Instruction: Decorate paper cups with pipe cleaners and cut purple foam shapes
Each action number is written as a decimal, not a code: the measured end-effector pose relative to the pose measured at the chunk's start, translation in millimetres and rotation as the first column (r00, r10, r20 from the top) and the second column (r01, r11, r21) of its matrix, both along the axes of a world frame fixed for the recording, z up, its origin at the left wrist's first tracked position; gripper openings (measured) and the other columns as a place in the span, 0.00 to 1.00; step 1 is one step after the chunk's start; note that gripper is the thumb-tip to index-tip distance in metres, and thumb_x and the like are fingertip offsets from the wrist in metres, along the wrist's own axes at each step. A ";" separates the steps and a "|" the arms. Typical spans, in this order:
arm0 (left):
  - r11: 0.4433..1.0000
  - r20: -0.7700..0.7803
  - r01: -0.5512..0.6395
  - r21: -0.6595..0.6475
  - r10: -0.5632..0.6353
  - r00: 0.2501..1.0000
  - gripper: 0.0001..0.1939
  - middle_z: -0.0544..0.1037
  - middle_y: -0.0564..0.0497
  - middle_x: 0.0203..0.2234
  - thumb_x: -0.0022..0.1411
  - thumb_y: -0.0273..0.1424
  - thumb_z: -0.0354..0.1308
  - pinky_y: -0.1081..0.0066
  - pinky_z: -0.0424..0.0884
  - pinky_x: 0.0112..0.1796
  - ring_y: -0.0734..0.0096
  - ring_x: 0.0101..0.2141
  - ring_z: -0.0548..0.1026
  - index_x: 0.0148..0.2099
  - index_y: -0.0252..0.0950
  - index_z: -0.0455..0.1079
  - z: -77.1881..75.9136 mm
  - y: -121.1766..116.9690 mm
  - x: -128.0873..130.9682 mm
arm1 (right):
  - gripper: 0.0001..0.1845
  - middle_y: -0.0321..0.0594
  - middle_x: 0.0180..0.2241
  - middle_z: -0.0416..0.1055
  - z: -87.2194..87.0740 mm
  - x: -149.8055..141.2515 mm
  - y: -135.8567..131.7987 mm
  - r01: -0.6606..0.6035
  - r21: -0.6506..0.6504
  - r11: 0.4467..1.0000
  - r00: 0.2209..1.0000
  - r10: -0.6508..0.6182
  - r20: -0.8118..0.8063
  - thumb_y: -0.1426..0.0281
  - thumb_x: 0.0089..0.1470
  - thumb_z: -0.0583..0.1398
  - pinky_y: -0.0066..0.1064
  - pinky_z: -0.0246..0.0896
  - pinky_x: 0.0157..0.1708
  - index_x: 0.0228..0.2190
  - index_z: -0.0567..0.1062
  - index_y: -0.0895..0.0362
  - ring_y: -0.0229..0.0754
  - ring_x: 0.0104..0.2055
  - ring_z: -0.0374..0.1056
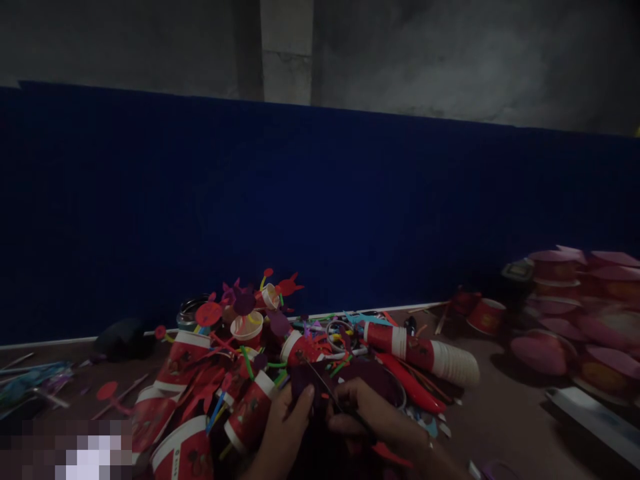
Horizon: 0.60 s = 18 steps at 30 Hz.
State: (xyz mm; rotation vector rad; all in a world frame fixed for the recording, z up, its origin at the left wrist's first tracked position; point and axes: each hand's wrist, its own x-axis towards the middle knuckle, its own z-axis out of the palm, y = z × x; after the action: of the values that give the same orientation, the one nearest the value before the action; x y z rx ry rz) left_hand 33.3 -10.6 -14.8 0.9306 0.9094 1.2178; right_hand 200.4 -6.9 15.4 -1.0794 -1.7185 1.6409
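Observation:
My left hand [283, 430] is closed on a dark purple paper piece [320, 383], thumb on top of it. My right hand [380, 417] pinches a thin dark stick-like tool [325, 390] that points up and left across that paper. Both hands sit low in the middle, just in front of a heap of red-and-white paper cups [250, 410], coloured straws and paper cut-outs [240, 303]. A stack of nested cups [420, 353] lies on its side to the right of the heap.
A dark blue panel [320, 213] stands behind the brown table [500, 427]. Red cups topped with pink paper discs [575, 320] crowd the right side. A glass jar [193, 312] sits behind the heap. A white strip [590, 417] lies at the right edge.

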 end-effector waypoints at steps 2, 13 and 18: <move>1.000 0.001 0.016 -0.002 -0.016 1.000 0.20 0.74 0.54 0.23 0.45 0.46 0.63 0.75 0.64 0.28 0.74 0.25 0.69 0.34 0.33 0.72 -1.4 0.8 -0.5 | 0.20 0.29 0.14 0.62 -0.8 -0.7 0.0 0.009 0.004 1.000 1.000 -0.009 -0.004 0.58 0.38 0.67 0.17 0.47 0.13 0.22 0.70 0.62 0.27 0.14 0.56; 0.997 -0.151 -0.049 0.062 0.058 0.987 0.21 0.67 0.58 0.14 0.45 0.48 0.60 0.80 0.49 0.12 0.86 0.09 0.55 0.26 0.34 0.66 14.3 -3.3 2.4 | 0.21 0.28 0.14 0.62 -10.1 0.4 3.8 0.030 0.040 0.999 1.000 -0.031 0.005 0.57 0.39 0.66 0.17 0.49 0.12 0.23 0.69 0.62 0.27 0.13 0.57; 0.992 -0.180 -0.051 0.112 0.071 0.981 0.20 0.70 0.56 0.17 0.50 0.48 0.56 0.81 0.49 0.11 0.86 0.08 0.58 0.30 0.35 0.64 14.3 -3.1 2.2 | 0.22 0.29 0.13 0.62 -12.0 0.5 4.4 0.021 0.061 0.998 0.999 -0.018 -0.040 0.55 0.40 0.65 0.17 0.49 0.11 0.22 0.69 0.62 0.27 0.12 0.56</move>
State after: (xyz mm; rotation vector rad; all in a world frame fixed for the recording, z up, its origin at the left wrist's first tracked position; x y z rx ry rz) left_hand 35.4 -13.7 -0.5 1.1226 1.0330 1.2574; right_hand 201.0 -2.5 3.5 -1.0256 -1.7166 1.5767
